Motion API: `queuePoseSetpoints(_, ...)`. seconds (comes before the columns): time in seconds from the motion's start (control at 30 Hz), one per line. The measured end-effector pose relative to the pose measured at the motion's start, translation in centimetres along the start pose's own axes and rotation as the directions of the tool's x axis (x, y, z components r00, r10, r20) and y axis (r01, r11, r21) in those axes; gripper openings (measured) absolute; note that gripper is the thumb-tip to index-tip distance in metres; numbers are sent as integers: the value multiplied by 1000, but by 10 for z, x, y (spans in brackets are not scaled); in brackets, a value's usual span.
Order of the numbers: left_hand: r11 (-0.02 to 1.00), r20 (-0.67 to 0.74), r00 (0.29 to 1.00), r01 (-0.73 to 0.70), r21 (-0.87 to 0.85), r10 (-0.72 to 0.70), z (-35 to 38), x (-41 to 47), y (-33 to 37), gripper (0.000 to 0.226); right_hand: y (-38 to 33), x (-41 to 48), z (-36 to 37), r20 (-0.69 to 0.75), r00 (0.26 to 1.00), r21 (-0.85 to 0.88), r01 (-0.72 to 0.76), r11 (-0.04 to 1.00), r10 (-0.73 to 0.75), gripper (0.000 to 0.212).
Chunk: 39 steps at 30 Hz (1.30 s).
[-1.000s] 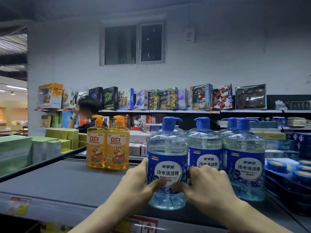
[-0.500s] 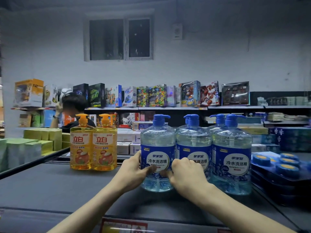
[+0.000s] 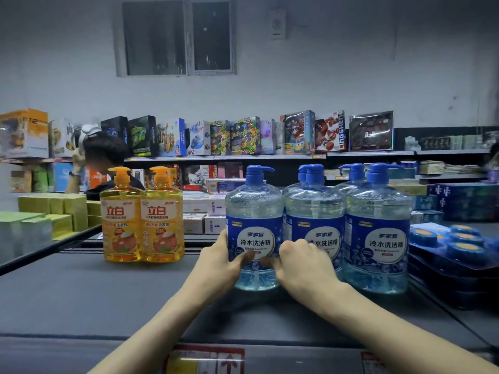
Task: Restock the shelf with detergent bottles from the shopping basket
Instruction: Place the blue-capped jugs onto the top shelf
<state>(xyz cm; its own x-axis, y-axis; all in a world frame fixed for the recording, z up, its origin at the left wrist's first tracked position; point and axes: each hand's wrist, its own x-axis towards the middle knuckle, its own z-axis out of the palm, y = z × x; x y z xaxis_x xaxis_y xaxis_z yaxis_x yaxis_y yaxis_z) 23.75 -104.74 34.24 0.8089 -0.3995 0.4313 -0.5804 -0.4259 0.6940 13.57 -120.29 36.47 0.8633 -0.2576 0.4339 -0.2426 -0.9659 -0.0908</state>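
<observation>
Fingers (image 3: pixel 291 248) of left hand (image 3: pixel 220 263) and right hand (image 3: pixel 302 265) curl round the lower body of the leftmost blue-capped detergent bottle (image 3: pixel 253 209), thumbs on its blue label. Bottle clear, pump-topped, upright on the dark grey shelf (image 3: pixel 81 292), just beside a row of like bottles (image 3: pixel 376 211); two yellow bottles (image 3: pixel 121 220) stand apart to its left. Behind: boxed toys (image 3: pixel 243 136) on a far shelf (image 3: pixel 270 157), grey wall (image 3: pixel 351 63), dark window (image 3: pixel 178 36).

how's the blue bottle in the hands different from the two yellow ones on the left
The blue bottle is clear, round-bellied and has a blue pump. The yellow bottles are orange-yellow, slimmer, look smaller and have orange pumps. The left hand and right hand grip the blue bottle, while nothing touches the yellow bottles. All stand upright on the same shelf, labels facing forward.
</observation>
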Motion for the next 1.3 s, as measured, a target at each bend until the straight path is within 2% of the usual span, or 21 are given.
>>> queuePoseSetpoints(0.17,988,20,998,50,144,-53,0,-4,1,44,0,-4,-3,19,1000,45,-13,999,12,52)
queuePoseSetpoints(0.33,940,63,992,83,332,-110,-5,-18,7,44,5,-20,-6,91,995,9,28,1000,-29,52)
queuePoseSetpoints(0.5,905,102,982,106,412,-161,-7,-48,28,41,23,-34,-9,168,984,175,25,984,-54,51)
queuePoseSetpoints(0.6,883,82,982,114,455,-169,-3,-72,46,45,35,-53,-20,187,976,165,85,983,-116,48)
queuePoseSetpoints(0.77,803,32,998,25,596,-55,20,-113,92,46,73,-101,-44,92,983,-13,161,987,-159,50)
queuePoseSetpoints(0.87,758,-1,1000,-14,652,19,47,-140,128,46,107,-142,-59,23,990,-117,142,983,-140,51)
queuePoseSetpoints(1.03,753,41,992,-118,648,120,109,-189,199,44,175,-217,-91,-32,999,-173,37,984,-43,68)
queuePoseSetpoints(1.17,774,106,975,-221,594,197,170,-234,255,42,235,-284,-111,-49,997,-155,-74,985,68,63)
queuePoseSetpoints(1.3,786,255,936,-343,515,242,241,-275,300,42,300,-351,-117,18,981,-173,-188,967,194,59)
